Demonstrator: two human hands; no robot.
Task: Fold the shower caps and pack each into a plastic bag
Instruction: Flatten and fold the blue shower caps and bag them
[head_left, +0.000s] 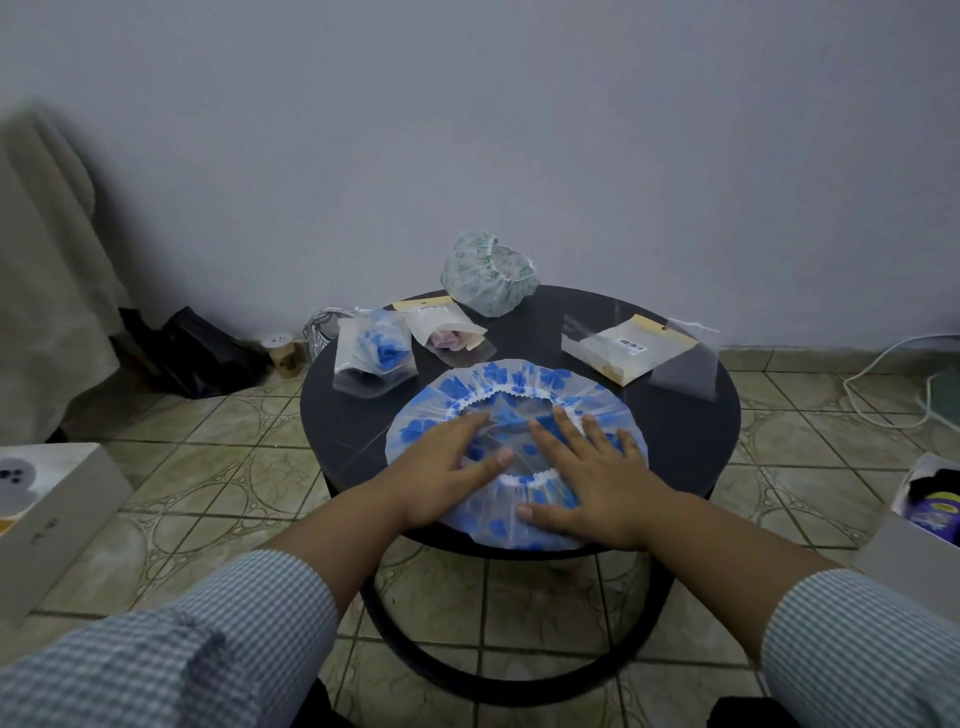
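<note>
A clear shower cap with blue hearts (519, 384) lies spread out, opening up, on the near half of the round black table (691, 431). My left hand (447, 467) and my right hand (587, 478) press flat on it with straight fingers. Behind it on the left lie a plastic bag holding a folded blue cap (375, 349) and a bag holding a pinkish cap (447, 330). A green-patterned cap (488, 273) sits bunched at the table's far edge. Empty plastic bags with card inserts (628, 345) lie at the right.
The table stands close to a grey wall on a tiled floor. A white box (47, 499) lies on the floor at left, another box (924, 514) at right. Black bags (192, 348) and a white cable (883, 374) lie by the wall.
</note>
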